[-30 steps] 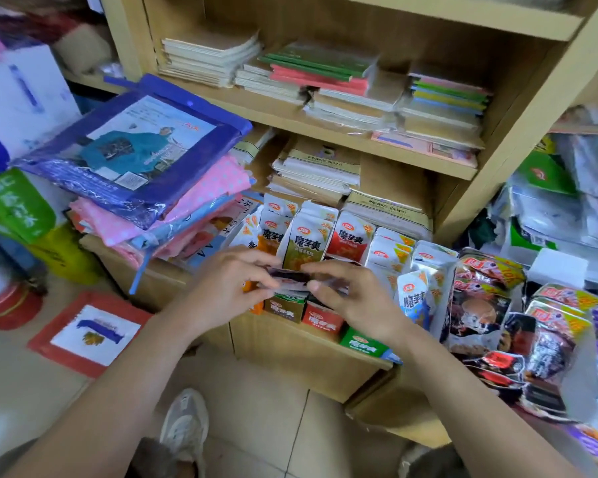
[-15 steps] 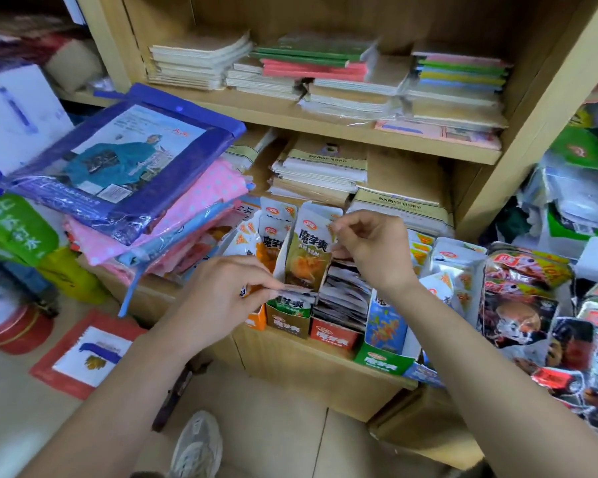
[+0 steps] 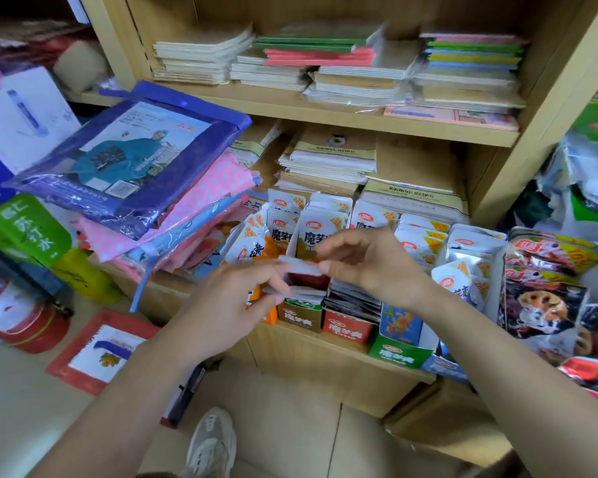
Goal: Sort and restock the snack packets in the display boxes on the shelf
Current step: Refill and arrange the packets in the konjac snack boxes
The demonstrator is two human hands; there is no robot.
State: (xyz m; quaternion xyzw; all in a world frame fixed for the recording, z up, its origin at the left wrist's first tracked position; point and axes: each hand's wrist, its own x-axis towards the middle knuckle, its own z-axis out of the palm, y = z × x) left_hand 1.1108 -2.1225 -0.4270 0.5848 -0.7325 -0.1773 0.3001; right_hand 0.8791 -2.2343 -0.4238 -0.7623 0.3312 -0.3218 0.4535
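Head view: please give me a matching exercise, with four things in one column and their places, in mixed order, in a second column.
Things
1. snack packet
2. red display box
3. blue raincoat pack
4. grey shoe

Places
A. on the floor
B. on top of the pink dotted pack
C. pinched between left hand and right hand
D. beside the green display box

Pairs: 1-C, 2-D, 3-B, 4-A

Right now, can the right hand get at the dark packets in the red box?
Probably yes: the right hand hovers above the red box, whose open top leaves the dark packets uncovered. But it is busy pinching a small packet together with the left hand.
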